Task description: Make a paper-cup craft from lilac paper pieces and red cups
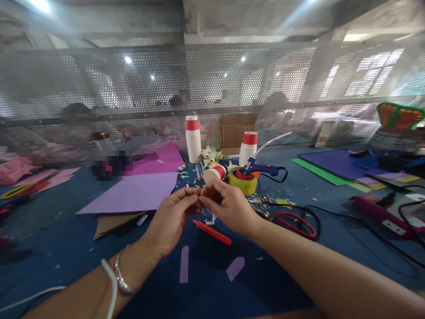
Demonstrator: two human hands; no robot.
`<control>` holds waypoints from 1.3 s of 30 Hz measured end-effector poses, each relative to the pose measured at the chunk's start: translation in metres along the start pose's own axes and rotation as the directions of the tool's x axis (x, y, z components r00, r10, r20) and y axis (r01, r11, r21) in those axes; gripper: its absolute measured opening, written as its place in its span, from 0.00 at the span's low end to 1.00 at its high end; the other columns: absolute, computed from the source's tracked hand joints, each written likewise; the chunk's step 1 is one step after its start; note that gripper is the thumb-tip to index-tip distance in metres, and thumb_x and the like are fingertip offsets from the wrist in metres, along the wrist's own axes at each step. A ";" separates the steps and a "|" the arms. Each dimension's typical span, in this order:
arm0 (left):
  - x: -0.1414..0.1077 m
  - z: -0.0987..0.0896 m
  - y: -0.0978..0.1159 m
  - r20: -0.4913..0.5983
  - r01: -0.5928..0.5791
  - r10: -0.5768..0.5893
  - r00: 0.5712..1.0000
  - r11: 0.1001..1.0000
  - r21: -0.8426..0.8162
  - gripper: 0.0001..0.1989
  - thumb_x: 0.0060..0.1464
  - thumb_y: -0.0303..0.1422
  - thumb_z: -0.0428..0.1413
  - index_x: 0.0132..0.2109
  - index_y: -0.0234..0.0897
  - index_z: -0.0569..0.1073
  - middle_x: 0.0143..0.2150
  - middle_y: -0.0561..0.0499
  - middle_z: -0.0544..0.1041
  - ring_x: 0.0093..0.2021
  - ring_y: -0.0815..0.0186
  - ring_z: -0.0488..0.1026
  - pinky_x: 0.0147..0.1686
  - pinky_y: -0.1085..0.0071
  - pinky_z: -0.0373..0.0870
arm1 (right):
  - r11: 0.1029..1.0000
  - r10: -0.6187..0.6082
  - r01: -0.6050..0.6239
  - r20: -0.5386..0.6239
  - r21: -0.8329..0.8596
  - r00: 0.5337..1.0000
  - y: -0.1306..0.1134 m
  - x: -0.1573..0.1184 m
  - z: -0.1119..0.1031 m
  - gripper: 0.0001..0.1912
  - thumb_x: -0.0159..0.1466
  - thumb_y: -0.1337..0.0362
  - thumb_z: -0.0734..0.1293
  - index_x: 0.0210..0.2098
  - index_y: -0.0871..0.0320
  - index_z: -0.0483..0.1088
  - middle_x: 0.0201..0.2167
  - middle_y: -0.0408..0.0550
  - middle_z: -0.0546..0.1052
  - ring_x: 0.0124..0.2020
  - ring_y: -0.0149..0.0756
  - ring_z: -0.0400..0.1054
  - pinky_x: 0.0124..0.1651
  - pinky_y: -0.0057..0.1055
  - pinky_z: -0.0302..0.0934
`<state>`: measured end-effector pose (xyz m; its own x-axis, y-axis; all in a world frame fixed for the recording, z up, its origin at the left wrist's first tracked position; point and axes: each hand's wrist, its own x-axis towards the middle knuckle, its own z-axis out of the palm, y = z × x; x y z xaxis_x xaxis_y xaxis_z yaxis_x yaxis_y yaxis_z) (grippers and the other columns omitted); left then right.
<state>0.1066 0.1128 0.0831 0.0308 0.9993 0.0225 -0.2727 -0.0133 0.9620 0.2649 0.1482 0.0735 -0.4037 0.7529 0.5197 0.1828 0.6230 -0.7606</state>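
My left hand [175,215] and my right hand [229,205] meet above the middle of the blue table, fingertips pinched together. Whatever sits between the fingers is too small or hidden to make out. Just below them lies a red pen [213,232], tilted down to the right. Closer to me are two cut purple paper pieces, a narrow strip [184,265] and a shorter piece with a pointed end [235,268]. Lilac paper [133,192] lies to the left of my left hand, partly over brown cardboard [114,223].
Behind my hands stand stacked paper cups [193,144], another cup stack [248,150] and a tipped cup [214,173]. A blue glue gun [262,168] rests on a yellow tape roll [244,185]; its cord runs right. Red-handled scissors [299,223] lie beside my right forearm.
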 end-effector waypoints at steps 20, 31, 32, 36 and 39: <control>-0.007 -0.007 0.009 0.055 -0.186 0.182 0.982 0.979 0.080 0.05 0.47 0.29 0.68 0.34 0.40 0.83 0.33 0.51 0.83 0.34 0.69 0.77 0.39 0.74 0.73 | 0.774 0.238 -0.339 0.250 0.534 0.938 -0.003 0.004 -0.001 0.24 0.58 0.43 0.71 0.27 0.59 0.68 0.21 0.38 0.68 0.20 0.25 0.61 0.24 0.26 0.57; -0.008 -0.005 0.018 0.011 -0.166 0.167 0.986 0.963 0.212 0.04 0.45 0.30 0.68 0.32 0.38 0.82 0.28 0.49 0.80 0.30 0.66 0.75 0.35 0.69 0.72 | 0.780 0.287 -0.391 0.276 0.488 0.917 0.000 0.004 0.002 0.25 0.57 0.42 0.71 0.27 0.58 0.67 0.20 0.37 0.68 0.20 0.26 0.60 0.24 0.26 0.57; -0.008 -0.006 0.018 0.011 -0.151 0.153 0.988 0.964 0.219 0.04 0.45 0.30 0.68 0.32 0.37 0.82 0.28 0.49 0.80 0.30 0.66 0.74 0.34 0.69 0.71 | 0.781 0.290 -0.393 0.275 0.486 0.917 0.001 0.003 0.002 0.24 0.57 0.42 0.71 0.27 0.58 0.67 0.20 0.37 0.68 0.20 0.26 0.60 0.25 0.26 0.57; -0.005 -0.009 0.018 0.055 -0.130 0.121 0.991 0.975 0.180 0.04 0.46 0.29 0.67 0.32 0.37 0.82 0.28 0.51 0.79 0.29 0.68 0.72 0.34 0.71 0.70 | 0.782 0.279 -0.386 0.280 0.488 0.919 0.003 0.002 0.002 0.23 0.60 0.45 0.70 0.26 0.58 0.67 0.19 0.37 0.68 0.20 0.25 0.61 0.26 0.26 0.57; -0.004 -0.009 0.017 0.088 -0.134 0.123 0.988 0.983 0.127 0.05 0.47 0.30 0.67 0.33 0.37 0.81 0.28 0.52 0.78 0.28 0.70 0.71 0.33 0.72 0.69 | 0.767 0.270 -0.386 0.289 0.512 0.919 0.002 0.002 0.000 0.22 0.61 0.45 0.70 0.26 0.58 0.67 0.20 0.38 0.68 0.21 0.25 0.61 0.25 0.26 0.57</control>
<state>0.0935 0.1088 0.0970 0.0818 0.9829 0.1649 -0.1500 -0.1514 0.9770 0.2639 0.1509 0.0732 -0.5805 0.7984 0.1597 -0.1626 0.0785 -0.9836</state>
